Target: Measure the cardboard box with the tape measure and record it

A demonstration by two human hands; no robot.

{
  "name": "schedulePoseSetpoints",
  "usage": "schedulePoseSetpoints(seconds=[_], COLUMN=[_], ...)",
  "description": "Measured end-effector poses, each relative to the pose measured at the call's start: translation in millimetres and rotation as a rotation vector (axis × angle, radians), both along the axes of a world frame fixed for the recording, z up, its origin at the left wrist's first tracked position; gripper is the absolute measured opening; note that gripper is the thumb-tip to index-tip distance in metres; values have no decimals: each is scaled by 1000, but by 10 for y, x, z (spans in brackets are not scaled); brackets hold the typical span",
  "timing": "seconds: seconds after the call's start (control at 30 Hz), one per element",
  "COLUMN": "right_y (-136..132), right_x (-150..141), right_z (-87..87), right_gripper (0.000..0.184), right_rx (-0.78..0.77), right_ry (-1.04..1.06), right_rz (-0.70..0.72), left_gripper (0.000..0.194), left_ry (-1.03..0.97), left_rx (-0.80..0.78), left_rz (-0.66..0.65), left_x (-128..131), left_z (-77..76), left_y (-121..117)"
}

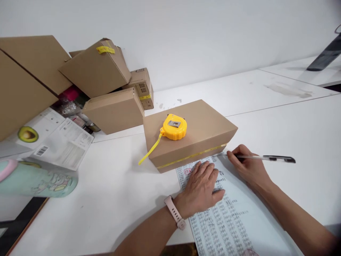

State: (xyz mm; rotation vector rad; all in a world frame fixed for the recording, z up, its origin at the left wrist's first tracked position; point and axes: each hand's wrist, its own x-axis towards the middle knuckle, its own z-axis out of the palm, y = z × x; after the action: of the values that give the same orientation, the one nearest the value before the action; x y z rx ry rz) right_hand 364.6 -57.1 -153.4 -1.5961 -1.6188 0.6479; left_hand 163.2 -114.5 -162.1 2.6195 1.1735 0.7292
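Observation:
A printed sheet of paper [226, 227] covered in rows of small text lies on the white table, its far edge against a cardboard box [205, 117]. My left hand [204, 185], with a pink watch strap at the wrist, rests flat on the sheet, fingers spread. In my right hand [247, 167] is a pen [277, 159], gripped near its tip, which points at the sheet's top right by the box. On top of the box sits a yellow tape measure [174, 127] with its metal clip upward and a yellow strap hanging toward the box's near edge.
Several cardboard boxes [96, 67] are stacked at the back left, beside a white carton with an avocado picture [61, 142]. A mint green bottle [45, 179] stands at the left. A dark bottle [326, 53] is at the far right near the wall.

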Motion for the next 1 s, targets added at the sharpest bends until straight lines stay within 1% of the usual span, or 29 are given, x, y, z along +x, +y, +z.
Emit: schedulePoseSetpoints(seconds=[0.03, 0.1, 0.17, 0.23, 0.3, 0.37, 0.4, 0.47, 0.53, 0.57, 0.6, 0.63, 0.7, 0.77, 0.8, 0.83, 0.87, 0.9, 0.93, 0.97, 1.0], right_y=[-15, -32, -25, 6, 46, 74, 80, 78, 66, 57, 46, 30, -25, -120, -179, -241, -299, -349, -389, -418, -438], right_x=[36, 105, 167, 216, 248, 259, 257, 240, 214, 200, 186, 173, 141, 92, 58, 17, -29, -81, -135, -191, -246], right_z=[3, -15, -64, -129, -187, -221, -228, -224, -206, -194, -177, -152, -59, 120, 246, 395, 559, 730, 896, 1048, 1176], right_gripper=[26, 19, 12, 16, 22, 23, 23, 23, 24, 24, 25, 25, 24, 22, 21, 21, 23, 28, 36, 46, 53], right_rx=[11, 76, 181, 254, 267, 270, 284, 342, 425, 470, 514, 558, 638, 666, 638, 581, 477, 322, 170, 58, -32], right_ry=[-49, -161, -284, -397, -474, -505, -503, -474, -428, -403, -372, -335, -231, -88, -6, 84, 186, 284, 384, 472, 527], right_rz=[-16, -21, -11, 11, 53, 88, 89, 50, -17, -56, -97, -137, -216, -242, -217, -166, -74, 33, 143, 254, 352], left_gripper=[40, 26, 19, 20, 22, 24, 29, 49, 74, 83, 86, 86, 79, 72, 70, 68, 68, 68, 69, 71, 72], left_ry=[-51, -190, -311, -366, -376, -351, -325, -266, -232, -226, -227, -237, -302, -456, -565, -683, -791, -874, -926, -948, -946], left_rx=[56, 250, 482, 659, 753, 779, 755, 626, 411, 297, 198, 126, 62, -5, -91, -213, -346, -467, -556, -608, -629], left_rz=[10, 52, 121, 226, 373, 544, 627, 764, 848, 870, 882, 883, 863, 782, 700, 590, 467, 352, 266, 220, 212], left_x=[6, 11, -6, -53, -130, -225, -273, -356, -406, -418, -423, -422, -407, -384, -371, -355, -338, -320, -301, -284, -270], left_z=[13, 87, 230, 428, 645, 844, 931, 1078, 1199, 1253, 1305, 1354, 1444, 1521, 1554, 1583, 1609, 1632, 1651, 1667, 1679], left_y=[-2, -12, -31, -43, -31, 24, 68, 183, 314, 373, 421, 452, 448, 354, 284, 205, 126, 51, -16, -73, -122])
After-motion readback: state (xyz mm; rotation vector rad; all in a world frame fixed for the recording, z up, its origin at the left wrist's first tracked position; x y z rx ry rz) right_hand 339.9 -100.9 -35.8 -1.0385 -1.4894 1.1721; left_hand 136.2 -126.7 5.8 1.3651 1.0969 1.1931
